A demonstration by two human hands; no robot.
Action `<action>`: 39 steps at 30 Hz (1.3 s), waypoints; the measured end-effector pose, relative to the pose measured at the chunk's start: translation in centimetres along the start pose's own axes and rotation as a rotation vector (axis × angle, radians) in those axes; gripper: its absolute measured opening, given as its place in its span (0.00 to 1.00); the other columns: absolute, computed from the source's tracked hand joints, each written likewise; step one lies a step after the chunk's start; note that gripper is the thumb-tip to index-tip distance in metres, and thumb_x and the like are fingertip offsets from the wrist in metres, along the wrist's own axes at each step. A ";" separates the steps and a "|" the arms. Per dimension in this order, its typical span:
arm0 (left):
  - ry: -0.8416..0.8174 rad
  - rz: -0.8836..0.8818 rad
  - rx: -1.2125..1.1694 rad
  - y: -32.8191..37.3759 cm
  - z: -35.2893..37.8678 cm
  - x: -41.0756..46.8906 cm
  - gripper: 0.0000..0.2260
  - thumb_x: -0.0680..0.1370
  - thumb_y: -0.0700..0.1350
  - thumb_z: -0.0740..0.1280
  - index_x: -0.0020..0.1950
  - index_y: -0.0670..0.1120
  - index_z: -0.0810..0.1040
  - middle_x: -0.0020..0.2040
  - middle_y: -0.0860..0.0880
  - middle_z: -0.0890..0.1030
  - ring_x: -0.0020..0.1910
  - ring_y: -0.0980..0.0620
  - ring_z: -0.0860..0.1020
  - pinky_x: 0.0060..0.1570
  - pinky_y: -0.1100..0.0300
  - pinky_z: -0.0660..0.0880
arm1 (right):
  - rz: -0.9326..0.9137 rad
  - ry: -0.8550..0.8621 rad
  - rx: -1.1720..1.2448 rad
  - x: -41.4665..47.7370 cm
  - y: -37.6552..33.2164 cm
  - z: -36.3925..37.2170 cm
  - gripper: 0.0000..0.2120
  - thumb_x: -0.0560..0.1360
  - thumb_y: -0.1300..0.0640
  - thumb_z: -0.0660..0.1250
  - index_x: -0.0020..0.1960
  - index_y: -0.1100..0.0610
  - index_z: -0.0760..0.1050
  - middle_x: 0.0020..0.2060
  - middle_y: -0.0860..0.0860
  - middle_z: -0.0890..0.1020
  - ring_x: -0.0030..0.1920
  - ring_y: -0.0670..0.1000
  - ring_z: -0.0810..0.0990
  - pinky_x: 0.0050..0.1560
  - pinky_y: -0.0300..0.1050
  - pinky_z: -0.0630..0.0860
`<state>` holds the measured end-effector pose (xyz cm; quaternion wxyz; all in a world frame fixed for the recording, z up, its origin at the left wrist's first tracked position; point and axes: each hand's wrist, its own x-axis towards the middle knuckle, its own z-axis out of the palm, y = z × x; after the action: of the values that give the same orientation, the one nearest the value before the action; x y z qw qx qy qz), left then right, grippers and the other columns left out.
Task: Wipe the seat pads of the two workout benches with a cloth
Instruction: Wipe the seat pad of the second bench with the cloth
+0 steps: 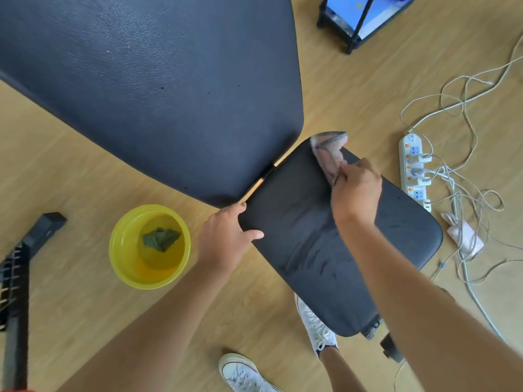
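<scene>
A black seat pad (305,250) of a workout bench lies below me, with damp streaks across its middle. The large black back pad (158,89) of the same bench rises to the upper left. My right hand (355,190) grips a pinkish-grey cloth (328,154) at the pad's far corner, the cloth pressed on the surface. My left hand (226,236) holds the pad's left edge, thumb on top. A second bench's pad is not in view.
A yellow basin (149,246) with water and a green rag (160,238) stands on the wooden floor at left. A power strip (414,171) with tangled white cables lies at right. A black metal frame (17,284) is at far left. My white shoes (315,323) stand under the pad.
</scene>
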<state>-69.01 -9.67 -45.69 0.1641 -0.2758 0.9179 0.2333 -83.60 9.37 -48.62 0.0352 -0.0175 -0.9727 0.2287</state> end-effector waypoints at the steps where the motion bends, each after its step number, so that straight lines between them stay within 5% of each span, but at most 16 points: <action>1: 0.002 -0.012 0.006 0.1 -0.1 -0.1 0.32 0.69 0.60 0.77 0.70 0.51 0.77 0.66 0.52 0.82 0.64 0.48 0.80 0.50 0.59 0.77 | 0.010 0.015 0.026 -1.8 -1.5 0.3 0.09 0.71 0.73 0.66 0.34 0.65 0.77 0.33 0.57 0.72 0.34 0.59 0.71 0.34 0.44 0.60; 5: 0.025 -0.011 0.049 0.1 -0.5 0.1 0.13 0.73 0.56 0.74 0.51 0.50 0.80 0.47 0.50 0.86 0.47 0.45 0.84 0.32 0.61 0.65 | -0.478 -0.363 0.104 -11.6 -4.8 1.9 0.10 0.66 0.72 0.74 0.38 0.59 0.79 0.33 0.52 0.76 0.35 0.55 0.72 0.30 0.44 0.70; 8: 0.034 -0.009 0.020 -0.2 -0.3 0.0 0.16 0.70 0.56 0.76 0.54 0.51 0.81 0.50 0.51 0.86 0.48 0.47 0.84 0.34 0.60 0.68 | -0.984 -0.332 -0.088 -7.9 -3.7 1.8 0.15 0.68 0.67 0.69 0.49 0.52 0.76 0.34 0.48 0.74 0.35 0.53 0.73 0.33 0.46 0.73; 9: 0.028 -0.012 0.012 -0.1 -0.2 0.0 0.22 0.68 0.58 0.77 0.59 0.52 0.81 0.56 0.53 0.86 0.53 0.48 0.83 0.38 0.59 0.71 | -0.925 -0.262 -0.174 -4.7 -3.1 1.5 0.13 0.67 0.65 0.69 0.48 0.51 0.77 0.34 0.49 0.74 0.34 0.54 0.74 0.32 0.45 0.73; 11: 0.008 -0.033 0.000 0.1 -0.2 0.0 0.30 0.68 0.60 0.78 0.68 0.54 0.78 0.65 0.55 0.82 0.62 0.51 0.81 0.47 0.59 0.76 | -0.502 -0.193 -0.247 2.2 -2.5 0.0 0.05 0.70 0.64 0.66 0.40 0.59 0.80 0.34 0.57 0.76 0.32 0.58 0.75 0.30 0.46 0.71; 13: 0.001 -0.039 -0.003 0.3 -0.3 0.0 0.32 0.69 0.60 0.78 0.70 0.54 0.76 0.67 0.55 0.81 0.64 0.51 0.80 0.47 0.61 0.74 | -0.120 -0.112 -0.159 5.1 -1.8 -0.2 0.09 0.73 0.65 0.63 0.37 0.64 0.80 0.32 0.60 0.74 0.32 0.60 0.74 0.31 0.46 0.64; 14: 0.000 -0.045 -0.006 0.3 -0.2 0.1 0.31 0.68 0.60 0.78 0.70 0.54 0.77 0.67 0.55 0.81 0.64 0.51 0.81 0.46 0.61 0.73 | -0.110 -0.105 -0.152 4.1 -2.5 -0.2 0.07 0.71 0.68 0.64 0.37 0.64 0.79 0.31 0.58 0.72 0.31 0.60 0.74 0.31 0.46 0.62; 17: 0.005 -0.045 0.002 0.2 -0.1 0.1 0.25 0.69 0.58 0.78 0.64 0.55 0.80 0.61 0.54 0.84 0.59 0.49 0.83 0.42 0.61 0.73 | -0.555 -0.354 -0.140 -5.3 -4.0 0.4 0.09 0.63 0.69 0.74 0.37 0.57 0.79 0.30 0.53 0.73 0.32 0.56 0.74 0.29 0.41 0.62; 21: 0.030 -0.029 -0.002 0.1 0.1 -0.1 0.29 0.70 0.57 0.78 0.69 0.53 0.78 0.65 0.54 0.82 0.62 0.49 0.81 0.47 0.58 0.75 | -0.982 -0.735 0.029 -11.9 2.1 -3.4 0.14 0.65 0.66 0.73 0.45 0.50 0.80 0.40 0.47 0.77 0.43 0.50 0.73 0.35 0.40 0.75; 23: 0.031 -0.026 -0.003 0.1 0.3 -0.1 0.31 0.69 0.58 0.78 0.70 0.52 0.77 0.66 0.53 0.82 0.62 0.49 0.81 0.47 0.57 0.76 | -0.846 -0.604 0.038 -7.5 5.3 -4.9 0.15 0.67 0.70 0.73 0.49 0.54 0.82 0.42 0.49 0.79 0.43 0.54 0.75 0.38 0.45 0.77; 26: 0.022 -0.040 0.008 0.2 0.3 0.1 0.32 0.68 0.58 0.79 0.70 0.52 0.77 0.65 0.52 0.82 0.60 0.47 0.82 0.44 0.55 0.77 | -0.247 -0.171 0.059 0.2 8.4 -5.7 0.12 0.67 0.72 0.70 0.47 0.61 0.86 0.35 0.55 0.79 0.38 0.62 0.77 0.36 0.46 0.73; 28: 0.021 -0.045 0.021 0.3 0.3 0.3 0.32 0.68 0.58 0.79 0.69 0.52 0.78 0.65 0.50 0.83 0.59 0.45 0.82 0.44 0.54 0.77 | -0.012 -0.043 0.100 -0.3 8.1 -5.1 0.11 0.70 0.68 0.66 0.46 0.63 0.86 0.34 0.56 0.78 0.38 0.62 0.77 0.36 0.46 0.71; 30: 0.014 -0.053 0.035 0.5 0.2 0.3 0.31 0.68 0.58 0.79 0.69 0.51 0.78 0.64 0.50 0.83 0.59 0.44 0.81 0.45 0.52 0.78 | -0.129 -0.140 0.113 -5.8 6.6 -4.5 0.10 0.70 0.67 0.65 0.45 0.63 0.84 0.36 0.55 0.79 0.40 0.59 0.77 0.38 0.48 0.74; 35: 0.007 -0.076 0.005 1.3 -0.2 -0.3 0.31 0.68 0.57 0.79 0.69 0.50 0.78 0.64 0.48 0.83 0.59 0.42 0.81 0.46 0.48 0.80 | -0.992 -0.687 -0.034 -13.7 9.5 -7.2 0.07 0.78 0.66 0.64 0.51 0.59 0.80 0.45 0.52 0.78 0.45 0.54 0.74 0.43 0.46 0.79; 37: 0.006 -0.078 0.003 1.6 -0.2 -0.4 0.30 0.68 0.56 0.79 0.69 0.50 0.78 0.65 0.49 0.83 0.61 0.42 0.80 0.47 0.48 0.79 | -0.986 -0.614 -0.095 -8.9 12.3 -8.1 0.07 0.78 0.65 0.66 0.54 0.59 0.80 0.46 0.52 0.78 0.46 0.55 0.74 0.44 0.48 0.79; 39: 0.000 -0.093 0.008 1.8 -0.3 -0.3 0.31 0.68 0.56 0.80 0.68 0.50 0.78 0.65 0.49 0.82 0.62 0.43 0.80 0.48 0.48 0.79 | -0.649 -0.352 -0.076 -4.0 13.8 -9.0 0.09 0.72 0.70 0.70 0.50 0.61 0.83 0.41 0.55 0.79 0.42 0.58 0.75 0.38 0.53 0.78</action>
<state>-69.86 -8.35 -44.73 0.1758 -0.3178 0.9050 0.2216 -78.71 25.54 -46.99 -0.0626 0.3299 -0.9267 0.1686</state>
